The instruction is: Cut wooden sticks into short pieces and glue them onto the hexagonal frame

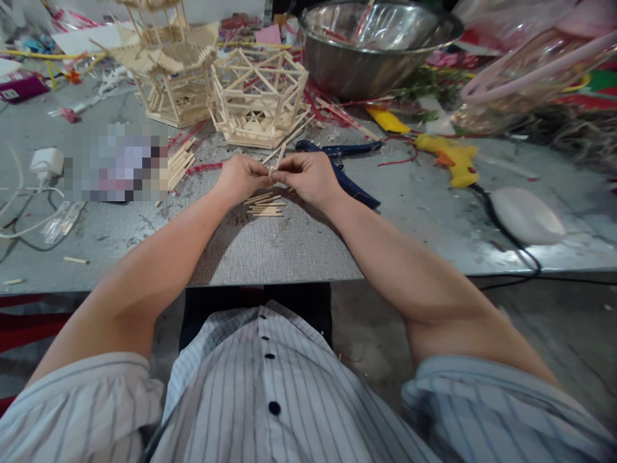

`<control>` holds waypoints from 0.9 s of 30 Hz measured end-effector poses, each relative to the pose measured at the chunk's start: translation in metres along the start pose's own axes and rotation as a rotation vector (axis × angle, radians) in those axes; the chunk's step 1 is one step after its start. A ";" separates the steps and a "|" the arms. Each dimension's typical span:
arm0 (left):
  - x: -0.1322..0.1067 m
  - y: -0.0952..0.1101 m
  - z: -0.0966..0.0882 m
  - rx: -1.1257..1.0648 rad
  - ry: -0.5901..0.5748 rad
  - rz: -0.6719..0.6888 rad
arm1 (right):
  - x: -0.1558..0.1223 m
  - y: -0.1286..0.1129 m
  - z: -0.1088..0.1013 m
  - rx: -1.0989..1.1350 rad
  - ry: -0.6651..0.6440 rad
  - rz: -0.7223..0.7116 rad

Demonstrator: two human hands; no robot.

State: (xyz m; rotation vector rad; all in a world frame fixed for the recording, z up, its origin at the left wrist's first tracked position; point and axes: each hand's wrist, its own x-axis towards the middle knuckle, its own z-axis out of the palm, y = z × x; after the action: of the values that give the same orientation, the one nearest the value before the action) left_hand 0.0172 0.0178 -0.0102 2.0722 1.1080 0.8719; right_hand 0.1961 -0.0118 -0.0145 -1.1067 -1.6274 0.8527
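My left hand (241, 178) and my right hand (311, 175) meet over the table, fingertips pinched around thin wooden sticks (280, 156). One stick points upward between the fingers; how the sticks join is too small to make out. Just below my hands lies a small pile of short sticks (265, 204). Directly beyond them stands an open six-sided stick frame (260, 96). To its left is a taller stick model with tiered roofs (176, 77). A dark blue-handled tool (354, 183) lies beside my right hand, partly hidden by it.
A steel bowl (366, 71) sits at the back. On the right are a yellow glue gun (450, 157), its black cord and a white oval object (527, 215). More sticks (179, 166) lie left, near a blurred-out item (118, 164) and a white charger (47, 162).
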 end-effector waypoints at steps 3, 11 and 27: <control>-0.002 0.006 -0.001 0.065 -0.008 -0.037 | -0.001 -0.004 0.000 -0.011 0.003 0.031; -0.004 0.014 -0.002 0.144 -0.034 -0.034 | -0.002 -0.009 0.002 -0.032 -0.003 0.067; -0.001 0.008 -0.001 0.297 -0.028 0.049 | 0.000 -0.003 0.000 -0.067 -0.014 0.069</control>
State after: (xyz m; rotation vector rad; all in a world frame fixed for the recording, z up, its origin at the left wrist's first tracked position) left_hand 0.0199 0.0140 -0.0043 2.3534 1.2387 0.7343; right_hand 0.1952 -0.0126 -0.0116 -1.2123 -1.6472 0.8573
